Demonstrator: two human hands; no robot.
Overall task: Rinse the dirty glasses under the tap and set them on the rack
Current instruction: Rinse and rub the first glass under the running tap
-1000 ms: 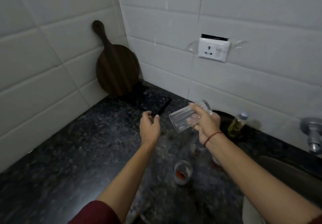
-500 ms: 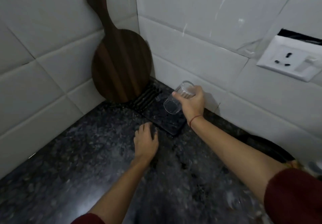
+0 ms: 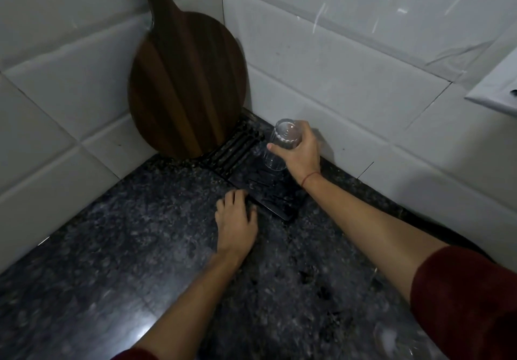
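Observation:
My right hand (image 3: 300, 154) grips a clear ribbed glass (image 3: 281, 144) upside down, its base up and its mouth at the black ridged rack (image 3: 265, 194) in the counter's corner. Whether the rim rests on the rack I cannot tell. My left hand (image 3: 237, 219) lies flat on the dark granite counter, fingertips touching the rack's near edge, holding nothing. Another glass (image 3: 391, 341) shows blurred at the bottom right.
A round dark wooden board (image 3: 186, 85) with a handle leans against the white tiled wall in the corner, standing on the rack's far end. A white wall socket (image 3: 500, 94) juts in at the right edge. Speckled counter (image 3: 112, 247) spreads to the left.
My right hand carried the glass left to the corner, turned it mouth-down and lowered it to the rack. My left hand dropped onto the counter at the rack's edge. The view moved closer.

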